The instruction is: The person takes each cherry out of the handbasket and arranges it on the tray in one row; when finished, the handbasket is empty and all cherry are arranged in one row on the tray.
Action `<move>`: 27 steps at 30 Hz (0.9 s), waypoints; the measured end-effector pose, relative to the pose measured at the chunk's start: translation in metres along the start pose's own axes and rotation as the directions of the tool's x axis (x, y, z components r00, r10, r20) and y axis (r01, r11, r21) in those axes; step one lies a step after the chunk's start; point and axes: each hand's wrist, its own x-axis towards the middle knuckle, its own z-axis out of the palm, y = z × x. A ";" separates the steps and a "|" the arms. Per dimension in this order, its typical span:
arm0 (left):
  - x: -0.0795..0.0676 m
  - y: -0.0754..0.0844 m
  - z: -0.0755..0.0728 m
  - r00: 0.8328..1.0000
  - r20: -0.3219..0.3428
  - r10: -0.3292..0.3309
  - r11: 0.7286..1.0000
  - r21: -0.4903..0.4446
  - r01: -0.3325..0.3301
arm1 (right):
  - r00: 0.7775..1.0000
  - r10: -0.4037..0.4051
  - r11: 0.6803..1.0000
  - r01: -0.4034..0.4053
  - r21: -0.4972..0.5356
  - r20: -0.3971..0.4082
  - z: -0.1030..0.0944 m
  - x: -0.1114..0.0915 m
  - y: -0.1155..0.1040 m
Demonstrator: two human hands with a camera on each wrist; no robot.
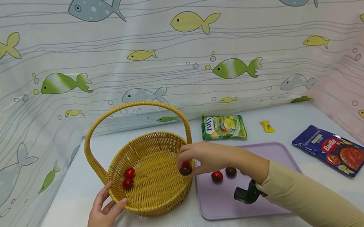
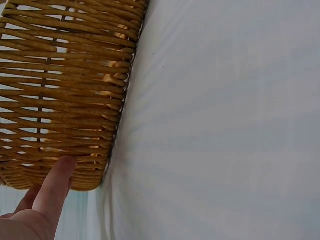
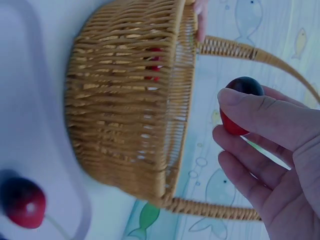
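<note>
A yellow-brown wicker basket (image 1: pixel 154 209) with a tall hoop handle stands left of the middle; two red cherries (image 1: pixel 128 178) lie inside at its left. My right hand (image 1: pixel 198 158) pinches a red-and-dark cherry (image 3: pixel 239 106) between thumb and fingers, above the basket's right rim in the head view. My left hand (image 1: pixel 104 215) rests against the basket's left side, fingers extended. In the left wrist view, one straight finger (image 2: pixel 56 187) touches the woven outer wall. On the lilac tray (image 1: pixel 215 213), a red cherry (image 1: pixel 217 176) sits beside a darker one (image 1: pixel 231 172).
Behind the tray lie a green Fox's candy bag (image 1: pixel 223 126) and a small yellow packet (image 1: pixel 267 126). A blue Barilla pouch (image 1: pixel 332 150) is at the right. Fish-patterned curtain (image 1: pixel 160 69) surrounds the table. A black device (image 1: pixel 247 193) sits at my right wrist.
</note>
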 end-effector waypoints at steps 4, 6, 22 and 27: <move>-0.001 0.000 0.000 1.000 -0.004 -0.004 1.000 0.001 0.004 | 1.000 0.016 1.000 -0.016 0.015 -0.013 0.003 -0.016 0.004; 0.000 -0.001 0.000 1.000 -0.005 0.001 1.000 0.001 -0.001 | 0.999 0.041 0.999 -0.040 0.023 -0.013 0.004 -0.025 0.006; 0.001 -0.003 0.001 1.000 -0.005 0.019 1.000 0.006 -0.019 | 0.976 0.189 0.979 -0.178 0.098 -0.110 0.011 -0.082 0.031; 0.001 -0.003 0.000 1.000 -0.003 0.015 1.000 0.005 -0.015 | 0.965 0.224 0.971 -0.208 0.119 -0.137 0.013 -0.101 0.039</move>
